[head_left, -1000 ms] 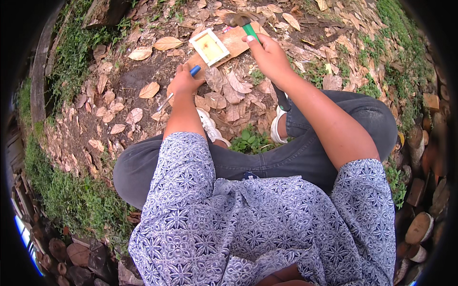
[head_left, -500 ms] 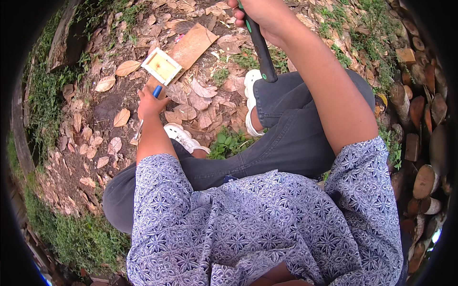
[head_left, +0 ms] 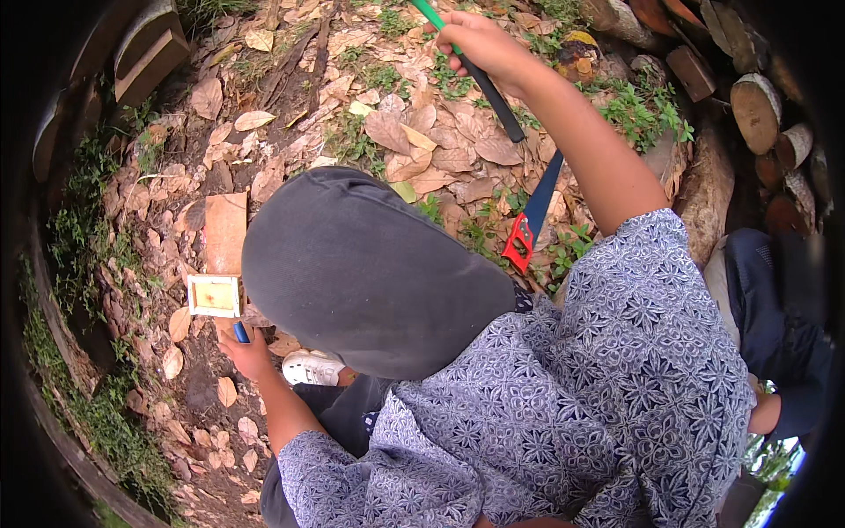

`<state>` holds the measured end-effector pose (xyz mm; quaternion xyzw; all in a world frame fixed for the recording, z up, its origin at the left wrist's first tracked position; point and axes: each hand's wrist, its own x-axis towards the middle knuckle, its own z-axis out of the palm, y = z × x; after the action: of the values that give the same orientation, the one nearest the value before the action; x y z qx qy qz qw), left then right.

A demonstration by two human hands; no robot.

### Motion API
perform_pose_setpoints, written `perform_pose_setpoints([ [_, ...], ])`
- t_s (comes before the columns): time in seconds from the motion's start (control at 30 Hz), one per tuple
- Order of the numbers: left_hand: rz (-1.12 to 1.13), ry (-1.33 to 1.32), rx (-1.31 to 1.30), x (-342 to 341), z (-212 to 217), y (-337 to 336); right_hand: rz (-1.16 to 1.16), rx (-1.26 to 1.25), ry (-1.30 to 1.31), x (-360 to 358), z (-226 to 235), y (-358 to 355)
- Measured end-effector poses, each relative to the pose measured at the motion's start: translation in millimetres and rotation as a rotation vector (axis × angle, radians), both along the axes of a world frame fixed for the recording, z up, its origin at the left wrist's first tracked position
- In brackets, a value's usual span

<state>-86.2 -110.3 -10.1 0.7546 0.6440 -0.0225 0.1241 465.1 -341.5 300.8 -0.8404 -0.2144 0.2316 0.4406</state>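
My right hand point(head_left: 488, 51), raised at the upper middle, is closed around a long green-and-black tool handle point(head_left: 493, 104). The tool's far end runs out of the top of the view, so its head is hidden. At the lower left my left hand point(head_left: 251, 354) is closed round a short blue cylindrical piece point(head_left: 240, 332), whose kind I cannot make out. Just beyond that hand, a small pale wooden frame point(head_left: 215, 311) with a yellowish inside rests on a flat brown board point(head_left: 226, 233) lying on the ground.
Dry leaves cover the soil. Right of my raised, grey-clad knee point(head_left: 352, 264) lies a handsaw point(head_left: 521, 243) with a red handle and dark blade. Cut logs point(head_left: 755, 113) are stacked at upper right. Another person's dark-clothed limb point(head_left: 775, 308) shows at the right edge.
The view has swung rightward, bringing the handsaw and another person into sight. My knee has come up in front. Both hands keep their holds; the frame still rests on the board.
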Motion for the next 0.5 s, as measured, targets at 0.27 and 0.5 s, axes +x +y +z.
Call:
perform_pose_setpoints([
  [0.27,-0.069,-0.054,-0.055,35,2,-23,-0.131,-0.334,0.060,-24,-261,-100],
  [0.5,0.051,-0.163,-0.061,68,27,-29,-0.208,-0.531,-0.261,24,-339,-46],
])
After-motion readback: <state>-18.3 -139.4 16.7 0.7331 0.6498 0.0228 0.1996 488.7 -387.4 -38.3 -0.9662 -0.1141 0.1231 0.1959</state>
